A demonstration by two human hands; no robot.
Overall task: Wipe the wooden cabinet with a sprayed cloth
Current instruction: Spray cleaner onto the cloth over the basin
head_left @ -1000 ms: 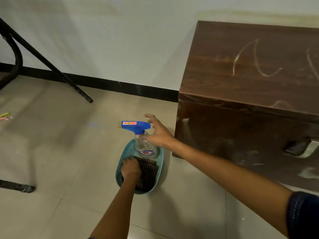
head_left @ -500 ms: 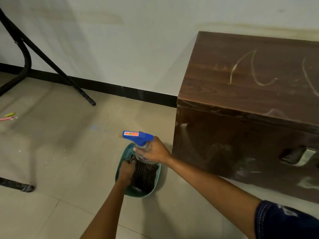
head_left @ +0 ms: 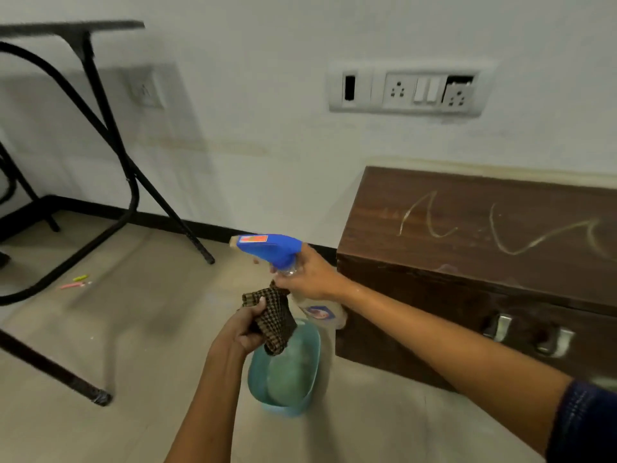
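We've lifted cloth (head_left: 272,315) and spray bottle (head_left: 270,248) out of basin (head_left: 290,375); left hand (head_left: 242,329) clenches cloth, right hand (head_left: 312,277) curls fingers round bottle neck.

Light soft, even, medium-bright. Table frame (head_left: 66,29) throws pale grey shadow onto far wall (head_left: 267,145), falling right of frame. Front of cabinet (head_left: 467,222) dark; dull glare on metal handles (head_left: 498,326). I see motion smear throughout: socket panel (head_left: 405,90) and near table leg (head_left: 50,365) soft. Straight bars bow at left edge. Sharpest for me: cloth (head_left: 273,315), spray bottle (head_left: 270,250).
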